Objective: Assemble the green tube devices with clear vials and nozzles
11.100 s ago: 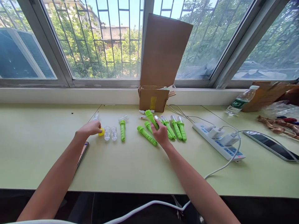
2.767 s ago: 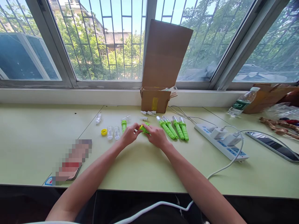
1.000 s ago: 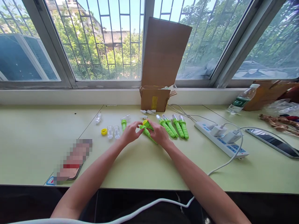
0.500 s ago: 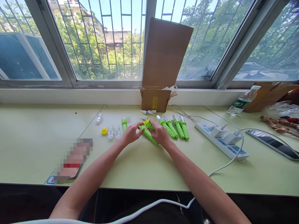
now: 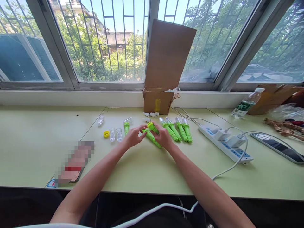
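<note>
Lying left of the hands, a yellow ring [image 5: 106, 135] and clear cups [image 5: 112, 135] are presumably grouped for reach. The left hand [image 5: 133, 136] is at a green handle [image 5: 153, 139] on the table, grip unclear; the right hand [image 5: 163, 136] grasps a ringed handle [image 5: 155, 128], yellow end leftward, probably for access. Capped sticks [image 5: 169, 130] lie apart, likely to avoid mixing.

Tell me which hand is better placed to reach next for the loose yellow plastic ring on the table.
Probably the left hand: it is nearer the loose yellow plastic ring, while the right hand is farther off and holds a ribbed green plastic handle topped with yellow.
</note>
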